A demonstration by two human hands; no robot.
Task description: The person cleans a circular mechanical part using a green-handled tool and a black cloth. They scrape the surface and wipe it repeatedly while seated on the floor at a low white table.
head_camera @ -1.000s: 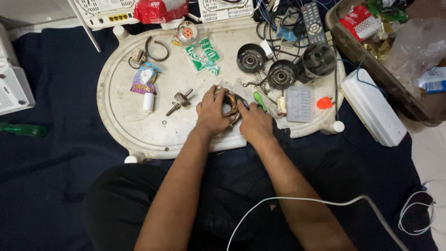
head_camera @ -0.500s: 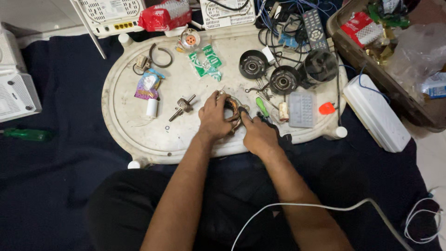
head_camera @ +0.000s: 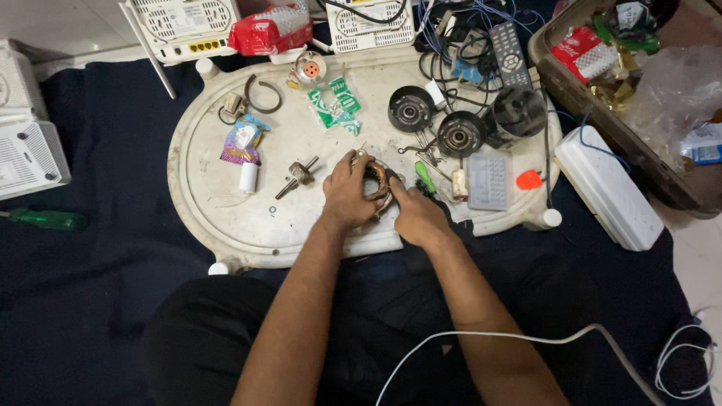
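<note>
The motor stator (head_camera: 378, 184), a ring of copper-brown windings, sits near the middle of the oval white tray (head_camera: 226, 225), a little toward its near edge. The left hand (head_camera: 347, 194) clasps it from 9 o'clock, fingers curled over the winding; the right hand (head_camera: 416, 214) presses against it from 4 o'clock, thumb and forefinger pinched on its rim. Both hands are closed on the stator.

At 9 o'clock from the stator, close by, lies a small rotor shaft (head_camera: 298, 176), tilted. Farther at 9 o'clock stands a small white cylinder (head_camera: 248, 178), and above it a purple and pink sachet (head_camera: 241, 141), crumpled. At 11 o'clock lies a green and white printed packet (head_camera: 336, 107), flat and torn. Just at 3 o'clock from the right hand's fingers is a green-handled screwdriver (head_camera: 426, 179), then a grey rectangular parts box (head_camera: 489, 181) and an orange tab (head_camera: 529, 180). At 1 o'clock sit two round black motor covers (head_camera: 410, 110) (head_camera: 460, 134), side by side, with a black cup-shaped housing (head_camera: 519, 111) beyond.

Off the tray at 12 o'clock lie a red plastic packet (head_camera: 269, 28) on a white router (head_camera: 184, 22), and a grey remote control (head_camera: 509, 54). At 3 o'clock rests a long white box (head_camera: 608, 188). Far at 9 o'clock a green screwdriver (head_camera: 45, 219) lies on the dark cloth (head_camera: 113, 263)
</note>
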